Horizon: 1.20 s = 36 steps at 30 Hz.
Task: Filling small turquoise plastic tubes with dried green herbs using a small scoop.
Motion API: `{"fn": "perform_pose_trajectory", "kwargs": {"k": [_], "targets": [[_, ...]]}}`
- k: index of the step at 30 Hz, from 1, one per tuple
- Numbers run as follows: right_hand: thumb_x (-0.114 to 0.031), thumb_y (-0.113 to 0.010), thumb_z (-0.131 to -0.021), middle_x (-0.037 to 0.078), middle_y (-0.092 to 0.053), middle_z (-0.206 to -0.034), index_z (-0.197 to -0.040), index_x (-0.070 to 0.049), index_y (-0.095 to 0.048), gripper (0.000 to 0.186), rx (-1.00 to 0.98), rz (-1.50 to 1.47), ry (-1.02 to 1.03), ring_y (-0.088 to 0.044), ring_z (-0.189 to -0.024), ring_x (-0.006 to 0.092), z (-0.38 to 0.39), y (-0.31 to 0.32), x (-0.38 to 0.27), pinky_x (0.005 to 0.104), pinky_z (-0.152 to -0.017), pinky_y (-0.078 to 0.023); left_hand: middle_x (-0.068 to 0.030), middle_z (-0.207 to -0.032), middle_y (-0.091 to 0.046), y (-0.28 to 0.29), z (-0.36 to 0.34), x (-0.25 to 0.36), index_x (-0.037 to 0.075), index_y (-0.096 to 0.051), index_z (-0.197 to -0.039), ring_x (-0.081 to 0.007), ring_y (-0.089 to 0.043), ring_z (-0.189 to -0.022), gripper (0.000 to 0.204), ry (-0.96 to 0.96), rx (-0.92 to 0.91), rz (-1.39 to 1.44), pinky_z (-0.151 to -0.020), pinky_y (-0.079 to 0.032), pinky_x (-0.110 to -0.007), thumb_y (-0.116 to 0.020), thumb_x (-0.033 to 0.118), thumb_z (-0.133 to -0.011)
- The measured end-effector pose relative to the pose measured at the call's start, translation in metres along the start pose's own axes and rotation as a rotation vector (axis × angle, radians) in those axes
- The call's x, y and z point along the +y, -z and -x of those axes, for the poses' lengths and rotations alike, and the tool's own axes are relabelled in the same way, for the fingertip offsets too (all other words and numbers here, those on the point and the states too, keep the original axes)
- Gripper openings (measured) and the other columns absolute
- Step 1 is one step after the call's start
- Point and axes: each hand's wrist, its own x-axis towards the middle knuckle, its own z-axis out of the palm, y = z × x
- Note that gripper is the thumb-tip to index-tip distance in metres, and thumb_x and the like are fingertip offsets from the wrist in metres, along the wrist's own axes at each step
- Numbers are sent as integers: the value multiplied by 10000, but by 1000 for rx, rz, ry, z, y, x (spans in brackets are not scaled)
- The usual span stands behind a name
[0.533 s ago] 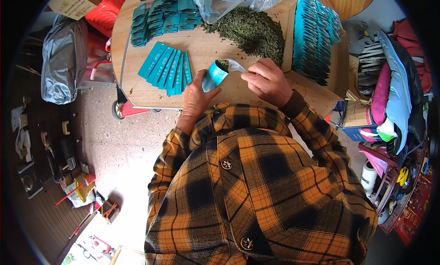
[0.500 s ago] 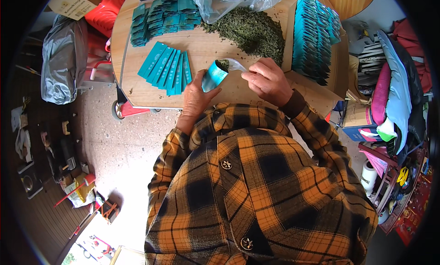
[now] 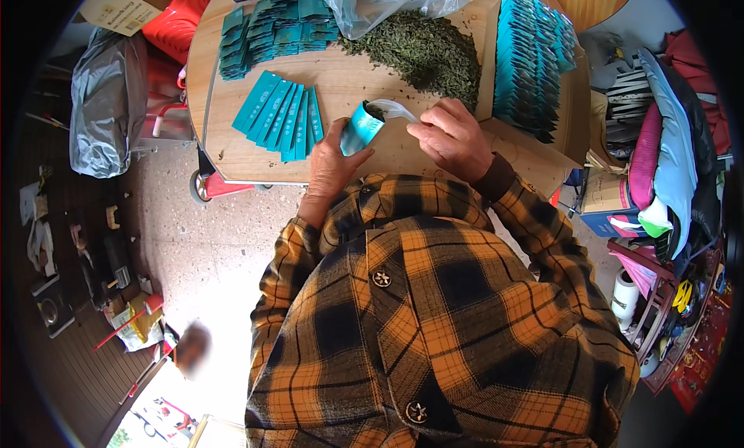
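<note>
My left hand (image 3: pixel 335 160) is closed around a small teal sachet (image 3: pixel 362 130), its top gaping and tilted to the right. Between the fingers of my right hand (image 3: pixel 453 140) is a translucent white plastic spoon (image 3: pixel 400 109), whose bowl end reaches into the sachet's mouth. Some dark leaf shows at that mouth; how full the sachet is cannot be seen. Left of my left hand, several flat teal sachets (image 3: pixel 277 116) lie fanned on the wooden table (image 3: pixel 232 165). Beyond my hands is a heap of dried, shredded green leaves (image 3: pixel 426 53).
A clear plastic bag (image 3: pixel 372 10) lies over the heap's far side. Teal sachets (image 3: pixel 283 22) are piled at the back left; rows of them (image 3: pixel 527 68) fill a cardboard box (image 3: pixel 573 122) at the right. A grey plastic-covered object (image 3: pixel 108 103) stands left of the table.
The spoon's bowl has tipped into the sachet's mouth, and less leaf shows there. My hands have barely shifted. At the lower left, a brown object on the floor now appears blurred.
</note>
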Motion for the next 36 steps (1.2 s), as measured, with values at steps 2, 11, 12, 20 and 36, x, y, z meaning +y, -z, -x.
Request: {"fn": "perform_pose_trajectory", "kwargs": {"k": [2, 11, 12, 20, 36], "targets": [[50, -666, -635, 56, -540, -793, -879, -41, -661, 260, 13, -4, -7, -523, -728, 233, 0, -1, 1, 340, -648, -451, -169, -1013, -657, 0, 0, 0, 38, -553, -1151, -333, -654, -905, 610, -14, 12, -10, -766, -533, -398, -813, 267, -648], [19, -611, -833, 77, -639, -802, -949, 3, -663, 128, 162, -441, -609, -602, -697, 116, 23, -21, 13, 235, -621, -477, -188, -1031, -652, -5, 0, -8, 22, -550, -1164, -341, -648, -924, 628, -39, 24, 70, -788, -528, -388, -819, 260, -648], [-7, -601, -849, 84, -651, -790, -955, 10, -661, 122, 155, -473, -700, -606, -679, 111, 28, -26, 19, 234, -614, -483, -188, -1031, -652, -4, 0, -7, 22, -550, -1164, -341, -648, -924, 628, -43, 21, 72, -788, -528, -388, -819, 260, -648], [-140, -592, -895, 72, -653, -667, -925, 28, -649, 180, 109, -394, -869, -604, -582, 106, 40, -44, 49, 242, -556, -488, -185, -1098, -640, 2, 0, 5, -5, -531, -1190, -264, -624, -1054, 624, 67, -76, 100, -917, -483, -342, -825, 163, -666], [-23, -608, -856, 140, -680, -804, -981, 13, -656, 138, 225, -189, -576, -684, -716, 176, 31, -29, 35, 263, -638, -529, -190, -1086, -642, -3, -2, -5, -14, -528, -1192, -261, -624, -1058, 614, 46, -40, 120, -919, -485, -346, -817, 152, -677]]}}
